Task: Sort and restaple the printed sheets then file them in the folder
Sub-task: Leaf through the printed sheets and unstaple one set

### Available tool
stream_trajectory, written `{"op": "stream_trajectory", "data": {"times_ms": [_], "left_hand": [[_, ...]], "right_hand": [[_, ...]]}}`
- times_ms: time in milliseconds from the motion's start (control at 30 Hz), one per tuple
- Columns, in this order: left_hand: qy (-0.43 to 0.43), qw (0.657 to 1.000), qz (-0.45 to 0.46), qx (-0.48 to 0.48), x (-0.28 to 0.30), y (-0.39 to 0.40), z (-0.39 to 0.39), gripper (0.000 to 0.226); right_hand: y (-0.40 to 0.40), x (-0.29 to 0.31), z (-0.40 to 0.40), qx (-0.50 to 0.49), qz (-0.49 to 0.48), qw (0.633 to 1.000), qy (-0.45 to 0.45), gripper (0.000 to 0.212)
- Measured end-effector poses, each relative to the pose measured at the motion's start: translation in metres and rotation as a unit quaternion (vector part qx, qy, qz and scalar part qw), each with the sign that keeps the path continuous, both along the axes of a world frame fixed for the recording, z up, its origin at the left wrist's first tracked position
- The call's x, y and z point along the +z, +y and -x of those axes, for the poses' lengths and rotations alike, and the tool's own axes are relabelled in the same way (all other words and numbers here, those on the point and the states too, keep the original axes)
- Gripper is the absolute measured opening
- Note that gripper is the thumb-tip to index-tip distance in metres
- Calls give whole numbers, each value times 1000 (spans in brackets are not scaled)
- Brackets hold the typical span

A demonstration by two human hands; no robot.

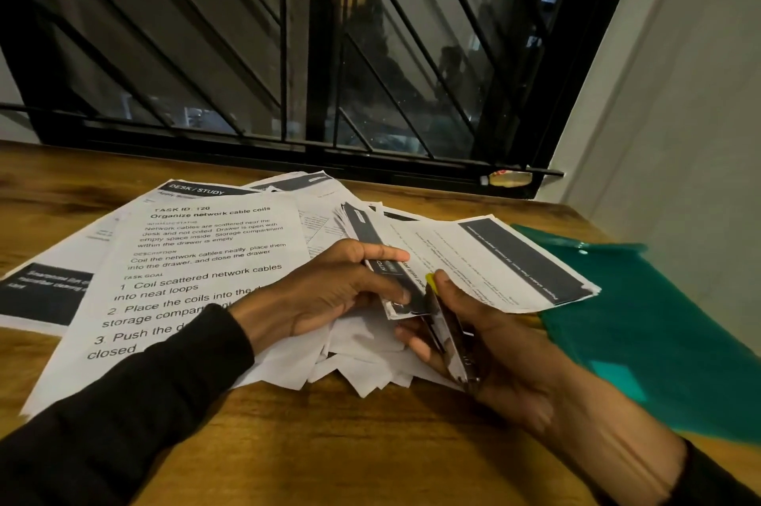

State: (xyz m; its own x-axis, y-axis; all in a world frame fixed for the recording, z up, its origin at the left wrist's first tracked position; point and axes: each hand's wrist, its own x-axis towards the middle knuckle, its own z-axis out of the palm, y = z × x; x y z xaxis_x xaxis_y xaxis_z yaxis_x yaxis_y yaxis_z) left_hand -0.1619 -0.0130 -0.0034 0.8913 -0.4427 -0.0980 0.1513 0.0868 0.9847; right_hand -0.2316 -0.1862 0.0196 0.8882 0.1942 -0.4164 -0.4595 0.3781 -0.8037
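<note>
My wooden desk (354,448) stands against the window wall. Printed sheets (197,258) lie fanned and overlapping across its middle and left, some face up. A green folder (642,320) lies flat on its right side, beside them.

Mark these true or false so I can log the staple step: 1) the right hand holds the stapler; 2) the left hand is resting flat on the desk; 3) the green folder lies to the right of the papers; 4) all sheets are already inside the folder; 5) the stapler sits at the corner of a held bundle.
1) True: the right hand grips the stapler.
2) False: the left hand pinches a bundle of sheets.
3) True: the green folder lies at the right on the desk.
4) False: loose sheets are spread over the desk.
5) True: its nose meets the bundle's corner.
</note>
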Motion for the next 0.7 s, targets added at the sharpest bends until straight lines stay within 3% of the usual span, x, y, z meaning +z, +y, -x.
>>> {"op": "stream_trajectory", "data": {"times_ms": [300,700], "left_hand": [[3,1000,-2,-8,-3,1,-4,52],[-5,1000,-17,5,-6,2,-4,50]], "right_hand": [[8,0,-1,-9,22,1000,7,14],[9,-8,-5,-27,37,999,-1,24]]}}
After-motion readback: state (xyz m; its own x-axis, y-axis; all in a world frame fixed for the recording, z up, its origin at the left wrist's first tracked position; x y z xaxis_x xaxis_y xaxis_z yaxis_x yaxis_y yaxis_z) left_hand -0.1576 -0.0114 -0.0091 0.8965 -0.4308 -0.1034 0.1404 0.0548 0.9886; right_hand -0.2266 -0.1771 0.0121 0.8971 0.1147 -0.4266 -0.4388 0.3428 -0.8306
